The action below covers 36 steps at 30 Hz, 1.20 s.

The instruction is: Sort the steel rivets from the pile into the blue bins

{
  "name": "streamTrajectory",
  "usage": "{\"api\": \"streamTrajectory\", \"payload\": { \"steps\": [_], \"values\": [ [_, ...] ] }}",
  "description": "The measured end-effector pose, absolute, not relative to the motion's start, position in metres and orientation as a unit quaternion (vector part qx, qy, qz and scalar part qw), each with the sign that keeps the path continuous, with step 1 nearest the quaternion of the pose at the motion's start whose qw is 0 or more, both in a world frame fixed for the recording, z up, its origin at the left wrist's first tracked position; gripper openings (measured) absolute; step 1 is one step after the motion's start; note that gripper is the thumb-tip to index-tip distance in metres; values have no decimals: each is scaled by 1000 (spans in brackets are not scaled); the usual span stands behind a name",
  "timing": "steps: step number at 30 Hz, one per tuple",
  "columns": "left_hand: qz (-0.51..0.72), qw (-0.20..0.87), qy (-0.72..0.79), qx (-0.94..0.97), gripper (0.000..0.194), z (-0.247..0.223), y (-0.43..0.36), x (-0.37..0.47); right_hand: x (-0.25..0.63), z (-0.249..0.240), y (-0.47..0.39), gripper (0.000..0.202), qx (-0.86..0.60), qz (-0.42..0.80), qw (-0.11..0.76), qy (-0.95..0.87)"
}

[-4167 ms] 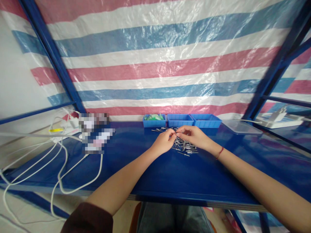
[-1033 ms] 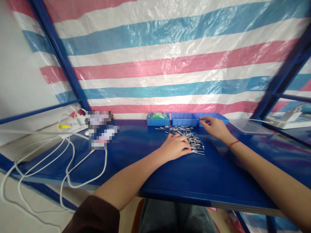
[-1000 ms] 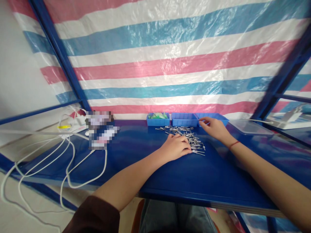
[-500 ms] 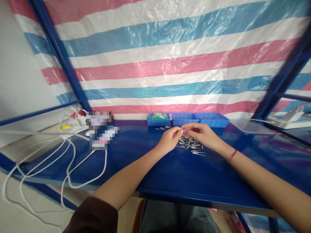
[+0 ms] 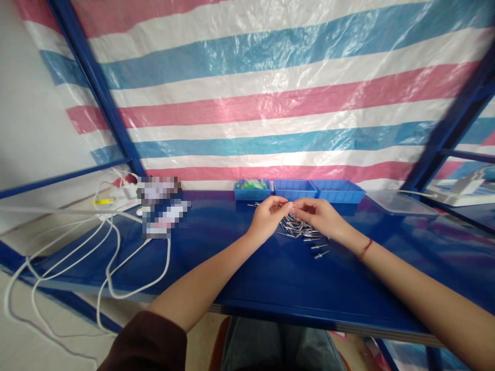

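My left hand (image 5: 267, 219) and my right hand (image 5: 319, 217) meet fingertip to fingertip just above a pile of silvery pop rivets (image 5: 297, 228) on the blue table (image 5: 247, 273). Both are closed in a pinch with thumb against fingers. Whatever lies between the fingertips is too small and hidden to make out. Apart from the pile, a loose rivet (image 5: 320, 254) lies toward the table's front. More rivets (image 5: 253, 205) show behind my left hand, partly covered by it.
Along the back stand a blue bin (image 5: 252, 195) with green and clear plastic bags, a middle bin (image 5: 294, 190) and a right bin (image 5: 339, 192). A clear plastic lid (image 5: 400, 202) lies right of them. White cables (image 5: 112, 247) loop over the table's left end.
My left hand's fingers have shifted and opened out slightly, and my right hand has drawn a little left. Loose rivets now lie farther forward from the pile.
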<state>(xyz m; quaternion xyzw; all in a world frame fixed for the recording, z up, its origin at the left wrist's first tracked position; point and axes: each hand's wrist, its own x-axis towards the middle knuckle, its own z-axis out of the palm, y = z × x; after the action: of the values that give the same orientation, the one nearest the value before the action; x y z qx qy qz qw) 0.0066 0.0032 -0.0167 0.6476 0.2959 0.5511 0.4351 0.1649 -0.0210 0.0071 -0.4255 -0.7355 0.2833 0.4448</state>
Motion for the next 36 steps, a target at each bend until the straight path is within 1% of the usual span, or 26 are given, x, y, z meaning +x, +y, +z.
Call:
{"api": "streamTrajectory", "payload": {
  "steps": [3,5,8,12,15,19,22,24,26,27,29,30,32,34,36],
  "values": [
    [563,406,289,659,28,-15,1,6,163,8,-22,42,-429,332,445,-712],
    [560,387,288,673,25,-13,-1,6,162,9,-24,44,-431,356,446,-700],
    [551,370,289,690,19,-9,-5,5,161,10,-26,42,-431,379,438,-692],
    [561,350,278,697,17,-6,-8,3,159,11,-29,38,-426,386,441,-689],
    [569,341,264,700,16,-4,-9,3,160,12,-28,37,-420,367,487,-672],
    [558,364,257,700,16,-7,-6,5,163,19,-30,29,-416,307,557,-650],
    [532,362,266,718,17,-13,-3,7,167,23,-29,24,-410,274,556,-669],
    [520,330,292,732,28,-17,-2,7,174,24,-23,23,-420,264,549,-673],
    [500,280,311,758,43,-19,-3,6,187,21,-10,23,-452,239,566,-647],
    [479,251,306,784,45,-20,-5,5,196,18,-2,22,-477,217,580,-624],
    [406,189,275,851,39,-19,-10,3,218,12,15,21,-536,173,598,-570],
    [362,161,260,881,35,-19,-13,2,230,9,23,21,-570,150,594,-547],
    [285,119,253,917,34,-18,-20,1,251,3,35,22,-637,106,550,-530],
    [237,96,263,930,38,-17,-25,2,267,-1,41,26,-686,53,480,-544],
    [207,78,268,938,36,-18,-26,3,276,-3,41,29,-705,24,437,-558]
  ]
}}
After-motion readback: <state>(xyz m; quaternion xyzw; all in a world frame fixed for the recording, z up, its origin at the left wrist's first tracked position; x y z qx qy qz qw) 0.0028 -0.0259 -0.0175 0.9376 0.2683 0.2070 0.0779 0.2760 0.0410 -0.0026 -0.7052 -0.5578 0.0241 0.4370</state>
